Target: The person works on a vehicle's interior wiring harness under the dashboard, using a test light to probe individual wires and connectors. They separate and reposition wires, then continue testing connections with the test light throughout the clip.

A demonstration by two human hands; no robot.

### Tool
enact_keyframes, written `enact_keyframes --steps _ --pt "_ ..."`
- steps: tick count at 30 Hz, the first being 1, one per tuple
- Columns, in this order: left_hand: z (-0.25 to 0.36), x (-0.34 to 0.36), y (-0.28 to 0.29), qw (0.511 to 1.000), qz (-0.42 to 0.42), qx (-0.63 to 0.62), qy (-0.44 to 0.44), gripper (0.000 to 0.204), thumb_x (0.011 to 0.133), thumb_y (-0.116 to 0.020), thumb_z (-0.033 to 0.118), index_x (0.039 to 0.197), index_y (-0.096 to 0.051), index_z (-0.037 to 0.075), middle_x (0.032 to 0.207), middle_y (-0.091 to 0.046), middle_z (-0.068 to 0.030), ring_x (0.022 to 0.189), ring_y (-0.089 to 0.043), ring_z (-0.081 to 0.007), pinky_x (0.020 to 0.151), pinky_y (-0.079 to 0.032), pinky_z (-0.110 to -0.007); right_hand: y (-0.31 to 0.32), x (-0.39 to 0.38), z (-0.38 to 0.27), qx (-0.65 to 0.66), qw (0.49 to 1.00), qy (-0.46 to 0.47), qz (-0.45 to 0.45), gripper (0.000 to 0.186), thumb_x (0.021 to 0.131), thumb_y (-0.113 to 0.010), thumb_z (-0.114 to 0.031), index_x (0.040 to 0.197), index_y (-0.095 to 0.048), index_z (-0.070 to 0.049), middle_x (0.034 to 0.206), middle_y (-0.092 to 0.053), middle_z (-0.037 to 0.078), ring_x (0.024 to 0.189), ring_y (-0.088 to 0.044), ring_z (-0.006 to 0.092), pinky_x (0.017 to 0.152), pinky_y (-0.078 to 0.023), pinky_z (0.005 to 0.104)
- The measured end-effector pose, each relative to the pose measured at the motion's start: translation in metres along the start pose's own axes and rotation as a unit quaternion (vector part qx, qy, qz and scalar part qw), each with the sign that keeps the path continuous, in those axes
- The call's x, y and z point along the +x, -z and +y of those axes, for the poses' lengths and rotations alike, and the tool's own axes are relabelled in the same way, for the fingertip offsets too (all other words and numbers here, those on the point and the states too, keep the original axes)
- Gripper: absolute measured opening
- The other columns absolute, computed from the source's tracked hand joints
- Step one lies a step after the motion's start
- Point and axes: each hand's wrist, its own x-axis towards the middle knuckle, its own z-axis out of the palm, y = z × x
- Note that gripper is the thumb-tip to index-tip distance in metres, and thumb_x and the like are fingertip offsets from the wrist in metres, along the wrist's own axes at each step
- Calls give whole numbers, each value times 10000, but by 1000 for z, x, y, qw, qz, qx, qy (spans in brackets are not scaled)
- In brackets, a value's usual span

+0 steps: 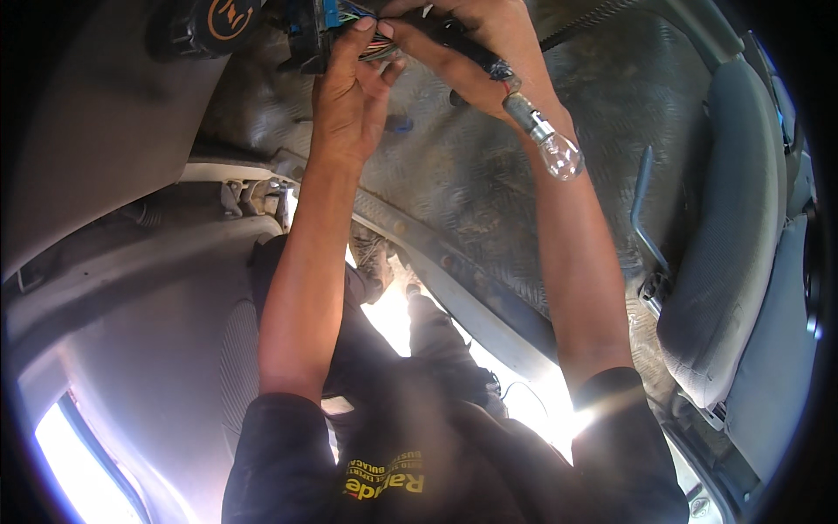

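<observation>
At the top of the head view, my left hand is closed on a bundle of coloured wires beside a black connector block with a blue part. My right hand is closed beside it, its thumb at the wires, holding a black taped handle. From the handle's lower end a short red wire leads to a metal socket with a clear bulb, which lies over my right wrist. Some fingertips are hidden behind the wires and handle.
A grey seat stands at right, with a bent metal lever beside it. Below my hands are the patterned floor and a door sill. A grey panel and the open door fill the left.
</observation>
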Motion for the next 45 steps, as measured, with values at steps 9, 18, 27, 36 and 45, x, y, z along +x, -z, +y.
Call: enact_keyframes --steps 9,18,27,36,45 --pt "-10 -2 -10 996 46 55 -47 302 923 -769 177 1200 -650 164 1116 -698 41 1019 -627 -96 779 -479 -281 13 4 16 -7 1000 -7 27 178 842 -780 -121 885 -650 -7 868 -644 163 729 -530 375 688 -474 423" --pt "-18 -2 -9 976 50 154 -143 245 918 -782 111 1152 -710 101 1056 -711 19 923 -620 -76 766 -466 -274 -9 -4 0 -145 989 -34 -9 208 912 -709 -213 1063 -689 -71 1036 -681 173 949 -664 401 785 -550 466" --pt "-13 5 -4 994 46 77 -66 186 910 -764 172 1072 -701 106 979 -690 37 812 -575 -82 799 -452 -312 -13 -5 -9 -189 968 -163 -32 153 957 -668 -173 1053 -666 -54 1040 -650 193 939 -663 389 766 -552 443" --pt "-9 -1 -2 996 -46 -80 9 195 958 -699 231 1131 -659 148 1041 -712 34 893 -623 -101 799 -471 -316 -9 6 -11 196 965 -167 45 134 912 -639 -56 1041 -649 -24 1002 -659 206 920 -647 387 821 -516 443" --pt "-8 -3 -13 997 39 -63 0 297 958 -667 292 1195 -631 117 1070 -718 4 887 -647 -126 792 -475 -307 -2 6 4 38 998 36 24 194 847 -620 -6 1040 -646 -10 1001 -661 224 962 -609 444 876 -480 496"
